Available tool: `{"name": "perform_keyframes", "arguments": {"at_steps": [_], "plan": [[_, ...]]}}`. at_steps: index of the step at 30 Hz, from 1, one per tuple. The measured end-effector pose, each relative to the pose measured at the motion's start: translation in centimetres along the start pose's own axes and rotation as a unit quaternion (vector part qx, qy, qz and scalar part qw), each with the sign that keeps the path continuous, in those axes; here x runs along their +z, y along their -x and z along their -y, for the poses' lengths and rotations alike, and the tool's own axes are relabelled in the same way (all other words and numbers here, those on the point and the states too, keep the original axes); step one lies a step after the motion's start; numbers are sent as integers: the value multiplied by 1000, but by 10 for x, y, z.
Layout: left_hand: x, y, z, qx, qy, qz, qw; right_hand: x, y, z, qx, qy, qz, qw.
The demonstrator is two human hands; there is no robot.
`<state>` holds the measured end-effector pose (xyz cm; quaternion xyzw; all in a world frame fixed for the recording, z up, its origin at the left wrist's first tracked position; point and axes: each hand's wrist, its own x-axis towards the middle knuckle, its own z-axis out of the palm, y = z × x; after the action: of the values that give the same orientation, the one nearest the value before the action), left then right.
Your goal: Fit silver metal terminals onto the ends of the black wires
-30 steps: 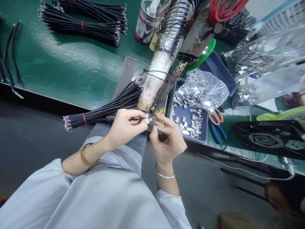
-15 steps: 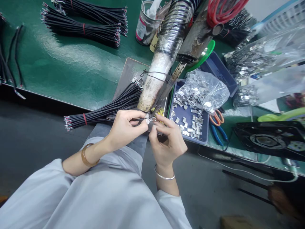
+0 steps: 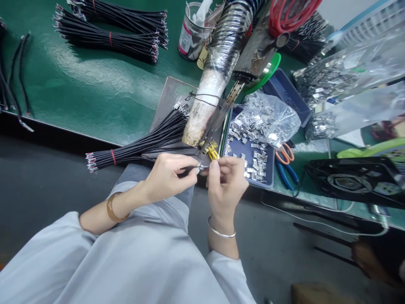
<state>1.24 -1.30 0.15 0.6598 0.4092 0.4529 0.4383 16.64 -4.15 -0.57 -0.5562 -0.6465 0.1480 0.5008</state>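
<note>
Between finger and thumb, my left hand (image 3: 171,175) pinches a thin black cable (image 3: 187,167) close to its end. My right hand (image 3: 226,183) is closed on a small silver metal connector (image 3: 203,168) at that cable end; its fingertips partly hide the piece. Just above my hands are a yellow clamp-like piece (image 3: 211,150) and the taped white end of a duct (image 3: 201,114). A soldering iron (image 3: 236,90) slants down beside the duct. To the left lies a bundle of black cables (image 3: 142,143) tied with a red band, some ends bearing metal connectors.
A blue tray (image 3: 248,150) holds loose metal connectors and a clear plastic bag (image 3: 278,118). Pliers (image 3: 286,171) lie right of it, near a black fan (image 3: 351,179). More cable bundles (image 3: 107,38) and a jar (image 3: 191,36) stand farther back on the green table (image 3: 95,93).
Both hands have drawn slightly down, away from the duct end, and the yellow piece shows more. My right hand has turned, its thumb now up against the connector.
</note>
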Motion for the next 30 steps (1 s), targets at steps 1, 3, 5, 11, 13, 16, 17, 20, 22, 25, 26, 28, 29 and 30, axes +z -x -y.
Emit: {"name": "perform_keyframes", "arguments": {"at_steps": [1, 3, 5, 11, 13, 16, 17, 20, 22, 25, 26, 28, 29, 30], "plan": [[0, 1, 1, 28, -11, 1, 1000, 0, -1, 1, 28, -28, 31, 999], [-2, 3, 3, 42, -7, 5, 999, -1, -4, 1, 50, -71, 74, 993], [-5, 3, 4, -6, 31, 20, 999, 0, -4, 0, 9, -60, 75, 995], [-11, -1, 4, -147, 172, 80, 971, -2, 2, 1, -190, 123, -25, 974], [-10, -1, 4, -145, 173, 81, 971, -5, 4, 6, -167, 126, -18, 978], [-10, 0, 7, -135, 168, 96, 972, -6, 6, 12, -144, 123, 45, 981], [-10, 0, 7, -135, 171, 107, 970, -6, 6, 12, -149, 124, 59, 979], [-11, -1, 8, -144, 185, 133, 963, -4, 5, 9, -173, 130, 76, 973], [-11, -3, 8, -147, 192, 122, 963, -5, 5, 5, -171, 127, 75, 974], [-11, -5, 6, -151, 195, 85, 965, -7, 8, 1, -111, 96, 10, 989], [-11, -5, 6, -153, 195, 75, 966, -8, 9, 1, -91, 82, -36, 992], [-10, -5, 6, -155, 196, 59, 967, -8, 11, 2, -81, 52, -141, 985], [-9, -5, 6, -155, 196, 53, 967, -8, 11, 2, -90, 37, -182, 978], [-8, -6, 6, -154, 196, 47, 967, -7, 11, 3, -101, 24, -209, 972]]}}
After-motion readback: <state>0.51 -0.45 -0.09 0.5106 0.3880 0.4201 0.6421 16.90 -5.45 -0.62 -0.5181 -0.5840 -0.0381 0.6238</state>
